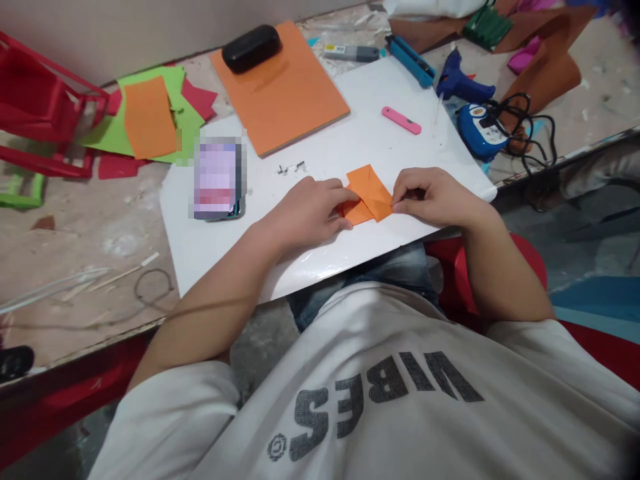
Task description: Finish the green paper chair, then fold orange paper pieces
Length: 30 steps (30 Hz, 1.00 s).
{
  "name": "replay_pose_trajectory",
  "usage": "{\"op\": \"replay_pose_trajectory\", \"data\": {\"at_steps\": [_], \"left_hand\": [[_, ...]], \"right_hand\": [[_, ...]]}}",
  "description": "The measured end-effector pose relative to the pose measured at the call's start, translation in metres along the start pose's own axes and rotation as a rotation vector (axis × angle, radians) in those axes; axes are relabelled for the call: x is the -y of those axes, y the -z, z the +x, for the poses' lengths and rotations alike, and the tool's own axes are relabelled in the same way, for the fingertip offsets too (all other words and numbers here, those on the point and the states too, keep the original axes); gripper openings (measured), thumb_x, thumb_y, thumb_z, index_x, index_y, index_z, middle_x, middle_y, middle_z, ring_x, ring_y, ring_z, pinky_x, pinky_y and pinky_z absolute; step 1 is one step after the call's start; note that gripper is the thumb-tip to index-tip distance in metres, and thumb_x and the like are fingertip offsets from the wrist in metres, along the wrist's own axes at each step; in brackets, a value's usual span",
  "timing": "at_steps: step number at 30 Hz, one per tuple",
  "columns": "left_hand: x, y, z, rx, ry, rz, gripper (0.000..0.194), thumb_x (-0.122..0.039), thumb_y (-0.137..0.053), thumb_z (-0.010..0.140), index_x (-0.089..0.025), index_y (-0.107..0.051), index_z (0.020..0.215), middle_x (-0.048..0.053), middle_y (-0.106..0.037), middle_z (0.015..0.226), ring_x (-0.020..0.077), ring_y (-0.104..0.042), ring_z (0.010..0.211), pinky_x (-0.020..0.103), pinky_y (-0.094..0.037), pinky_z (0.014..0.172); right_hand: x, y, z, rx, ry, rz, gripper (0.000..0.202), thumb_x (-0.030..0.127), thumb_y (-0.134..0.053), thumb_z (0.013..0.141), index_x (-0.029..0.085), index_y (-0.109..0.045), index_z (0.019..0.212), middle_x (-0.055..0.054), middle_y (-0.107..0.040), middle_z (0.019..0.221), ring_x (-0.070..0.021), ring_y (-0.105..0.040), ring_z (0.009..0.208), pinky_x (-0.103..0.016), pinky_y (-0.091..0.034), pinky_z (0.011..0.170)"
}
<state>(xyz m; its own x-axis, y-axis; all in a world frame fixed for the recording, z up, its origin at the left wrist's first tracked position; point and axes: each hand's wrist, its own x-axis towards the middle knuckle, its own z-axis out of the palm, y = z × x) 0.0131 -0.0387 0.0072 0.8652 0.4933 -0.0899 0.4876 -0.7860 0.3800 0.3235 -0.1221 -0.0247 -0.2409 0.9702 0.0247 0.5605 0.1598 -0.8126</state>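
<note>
A small folded piece of orange paper (pixel 369 190) lies on the white board (pixel 300 260), near its front edge. Its folds overlap, with one flap crossing another. My left hand (pixel 320 208) grips the paper's left side, thumb at the lower edge and fingers on top. At the right corner, my right hand (pixel 431 193) pinches the paper between thumb and fingertips, the other fingers curled. Just beyond the paper, a pink cutter (pixel 401 121) rests on the board.
A phone (pixel 219 177) lies on the board's left part. Behind are an orange pad (pixel 295 93) with a black case (pixel 251 49), a blue stapler-like tool (pixel 411 61), a glue gun (pixel 463 80) and a blue device (pixel 481 130) with black cable. Green and red sheets (pixel 193 113) lie left.
</note>
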Motion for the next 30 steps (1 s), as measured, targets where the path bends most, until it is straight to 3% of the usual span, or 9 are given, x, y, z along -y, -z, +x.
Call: {"op": "replay_pose_trajectory", "data": {"at_steps": [4,9,16,18,22,25,30], "left_hand": [[0.005,-0.001,0.003,-0.003,-0.001,-0.053,0.04,-0.041,-0.08,0.097,-0.022,-0.086,0.132,0.011,-0.084,0.117,0.0332,-0.077,0.104,0.046,-0.05,0.094],[0.012,-0.008,0.005,-0.052,0.022,-0.075,0.042,-0.046,-0.085,0.093,-0.021,-0.082,0.126,0.012,-0.084,0.116,0.0364,-0.075,0.106,0.051,-0.053,0.098],[0.015,-0.012,0.005,-0.094,0.054,-0.15,0.046,-0.045,-0.09,0.089,-0.023,-0.08,0.128,0.01,-0.084,0.115,0.0353,-0.076,0.106,0.052,-0.055,0.098],[0.016,-0.012,0.005,-0.09,0.041,-0.148,0.052,-0.045,-0.089,0.09,-0.023,-0.08,0.135,0.011,-0.085,0.118,0.0349,-0.076,0.106,0.051,-0.056,0.098],[0.018,-0.011,0.004,-0.067,-0.03,-0.072,0.057,-0.05,-0.084,0.097,-0.023,-0.079,0.147,0.012,-0.085,0.122,0.0368,-0.076,0.11,0.051,-0.055,0.102],[0.015,-0.008,0.002,-0.038,-0.051,-0.027,0.062,-0.051,-0.078,0.101,-0.022,-0.078,0.156,0.014,-0.083,0.123,0.0384,-0.075,0.113,0.052,-0.055,0.103],[0.005,-0.003,-0.003,-0.005,-0.067,0.071,0.062,-0.036,-0.064,0.11,-0.028,-0.073,0.17,0.016,-0.079,0.127,0.0345,-0.074,0.107,0.048,-0.054,0.099]], "right_hand": [[-0.005,-0.004,-0.002,-0.01,0.113,-0.05,0.012,0.038,-0.084,0.095,0.028,-0.091,0.098,-0.005,-0.081,0.099,-0.023,-0.068,0.082,-0.041,-0.053,0.079],[-0.003,-0.012,-0.007,-0.027,0.288,-0.208,0.038,0.027,-0.069,0.107,0.034,-0.096,0.133,-0.011,-0.086,0.13,-0.0349,-0.078,0.114,-0.056,-0.062,0.103],[0.007,-0.026,-0.02,-0.004,0.319,-0.51,0.059,0.008,-0.055,0.109,0.034,-0.089,0.149,-0.011,-0.084,0.158,-0.0383,-0.075,0.133,-0.064,-0.057,0.112],[0.01,-0.028,-0.024,0.016,0.301,-0.56,0.062,0.006,-0.053,0.109,0.032,-0.085,0.156,-0.009,-0.081,0.167,-0.0419,-0.07,0.151,-0.066,-0.056,0.115],[0.017,-0.031,-0.029,0.086,0.305,-0.611,0.069,0.002,-0.048,0.109,0.024,-0.074,0.169,-0.011,-0.07,0.18,-0.0467,-0.044,0.184,-0.069,-0.054,0.119],[0.02,-0.032,-0.029,0.093,0.332,-0.634,0.073,0.0,-0.048,0.106,0.021,-0.07,0.173,-0.014,-0.067,0.182,-0.0456,-0.042,0.185,-0.066,-0.056,0.118],[0.02,-0.035,-0.031,0.1,0.35,-0.634,0.072,0.003,-0.051,0.105,0.016,-0.067,0.175,-0.018,-0.064,0.183,-0.0453,-0.049,0.182,-0.066,-0.055,0.123]]}}
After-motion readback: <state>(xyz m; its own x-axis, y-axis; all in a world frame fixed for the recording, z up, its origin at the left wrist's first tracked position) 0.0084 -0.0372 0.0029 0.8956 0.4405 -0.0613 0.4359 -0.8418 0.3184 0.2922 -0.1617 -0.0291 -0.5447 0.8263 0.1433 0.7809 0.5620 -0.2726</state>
